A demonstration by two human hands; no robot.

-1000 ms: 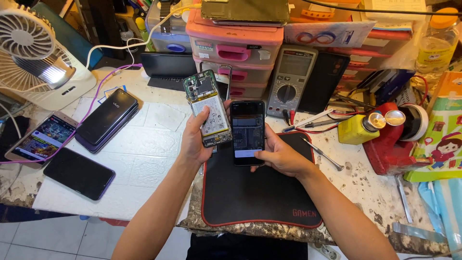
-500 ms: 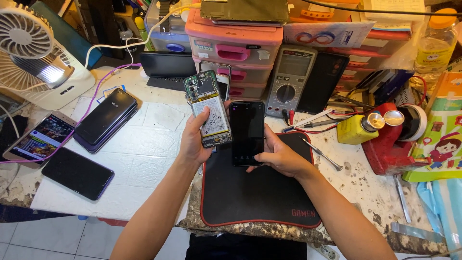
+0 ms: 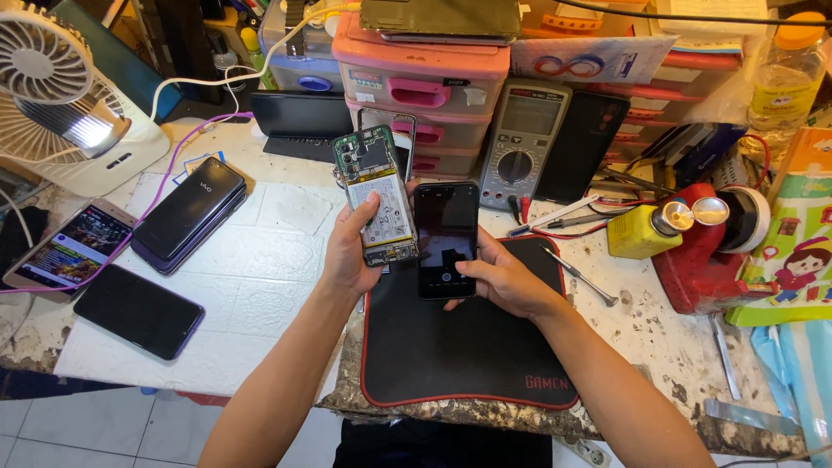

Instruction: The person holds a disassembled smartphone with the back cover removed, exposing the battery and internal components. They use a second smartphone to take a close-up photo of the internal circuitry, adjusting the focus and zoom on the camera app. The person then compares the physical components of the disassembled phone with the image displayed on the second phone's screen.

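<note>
My left hand [image 3: 351, 251] grips an opened phone body [image 3: 375, 194], its green circuit board and battery facing me. Right beside it, my right hand [image 3: 498, 279] holds the phone's screen [image 3: 445, 238], which shows a dark picture with a round button near the bottom. My right thumb rests on the screen's lower part. Both are raised over the top edge of a black mat with red trim [image 3: 468, 347].
Three phones lie at left [image 3: 187, 214] [image 3: 68, 246] [image 3: 139, 310]. A white fan [image 3: 61, 95] stands at far left. Pink drawers [image 3: 420, 82], a multimeter [image 3: 524, 143], a yellow bottle [image 3: 641, 230], a red tool [image 3: 715, 251] and a screwdriver [image 3: 579, 276] crowd the back and right.
The screen in my right hand went from lit to dark, then to a dim picture with a round button. Both hands stayed nearly in place.
</note>
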